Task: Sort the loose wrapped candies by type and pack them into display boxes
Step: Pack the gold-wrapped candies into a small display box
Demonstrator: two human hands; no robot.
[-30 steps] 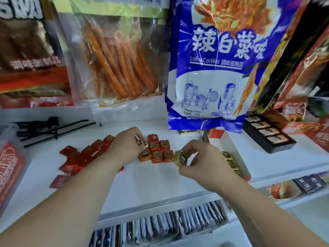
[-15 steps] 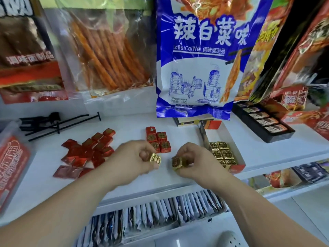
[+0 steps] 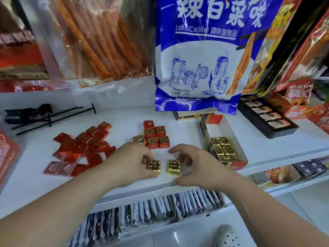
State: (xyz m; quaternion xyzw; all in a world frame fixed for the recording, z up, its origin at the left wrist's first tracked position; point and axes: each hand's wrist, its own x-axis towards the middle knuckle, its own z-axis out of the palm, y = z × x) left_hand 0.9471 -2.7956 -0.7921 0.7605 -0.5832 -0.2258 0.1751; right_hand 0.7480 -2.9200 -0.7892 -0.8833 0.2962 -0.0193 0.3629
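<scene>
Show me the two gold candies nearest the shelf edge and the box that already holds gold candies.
left gold candy (image 3: 154, 166): head view, on its embossed top face.
right gold candy (image 3: 174, 167): head view, on its embossed top face.
display box (image 3: 227, 130): head view, on the bare white floor at its far end.

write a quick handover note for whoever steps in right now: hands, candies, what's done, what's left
Left hand pinches a gold candy near the shelf's front edge; right hand pinches a second gold candy beside it.
Open box at right holds six boxed gold candies at its near end; its far end is bare.
Done: gold partly boxed.
Left: box these two; red cubes, one orange candy and the flat red pile lie loose, unpacked.
</scene>
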